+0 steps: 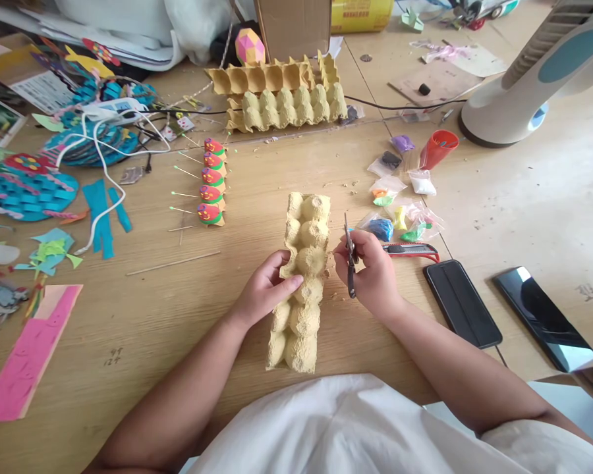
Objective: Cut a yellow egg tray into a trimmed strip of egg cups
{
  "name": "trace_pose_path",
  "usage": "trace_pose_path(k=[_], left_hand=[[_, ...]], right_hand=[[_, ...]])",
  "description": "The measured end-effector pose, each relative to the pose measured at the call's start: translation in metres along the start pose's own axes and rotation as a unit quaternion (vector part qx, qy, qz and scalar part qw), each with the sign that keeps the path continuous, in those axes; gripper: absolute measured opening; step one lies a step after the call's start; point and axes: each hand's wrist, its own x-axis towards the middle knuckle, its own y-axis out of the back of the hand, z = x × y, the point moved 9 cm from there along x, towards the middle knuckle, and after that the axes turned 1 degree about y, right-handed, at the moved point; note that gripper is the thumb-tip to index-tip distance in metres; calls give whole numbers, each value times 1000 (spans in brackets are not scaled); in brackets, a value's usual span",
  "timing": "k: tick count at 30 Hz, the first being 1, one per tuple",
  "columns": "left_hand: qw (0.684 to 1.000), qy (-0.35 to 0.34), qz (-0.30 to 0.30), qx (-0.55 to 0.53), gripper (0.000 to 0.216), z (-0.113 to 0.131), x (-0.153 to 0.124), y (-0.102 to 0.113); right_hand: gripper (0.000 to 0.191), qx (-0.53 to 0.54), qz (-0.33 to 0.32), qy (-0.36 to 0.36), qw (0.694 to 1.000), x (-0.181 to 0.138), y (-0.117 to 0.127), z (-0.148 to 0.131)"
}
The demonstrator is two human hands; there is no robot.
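Observation:
A yellowish egg carton with two rows of bumps lies lengthwise in front of me. My left hand grips its left edge near the middle, thumb on top and fingers curled at the side. To the right of the carton, my right hand is closed around small scissors, whose blades point away from me. The scissors are apart from the carton. Small carton crumbs lie between the carton and my right hand. Beyond my left hand stand several painted caterpillar faces on a strip of carton cups.
More egg carton pieces lie at the back. Bags of coloured clay, a red utility knife, two phones and a red cup are on the right. A white cable, paper crafts and a pink strip occupy the left.

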Motion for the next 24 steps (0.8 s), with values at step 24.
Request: trace_pose_path(k=[24], left_hand=[[956,143,-67,-249,31,-22,0,19]], right_hand=[[29,-119,-149,76,979,1,-20,-8]])
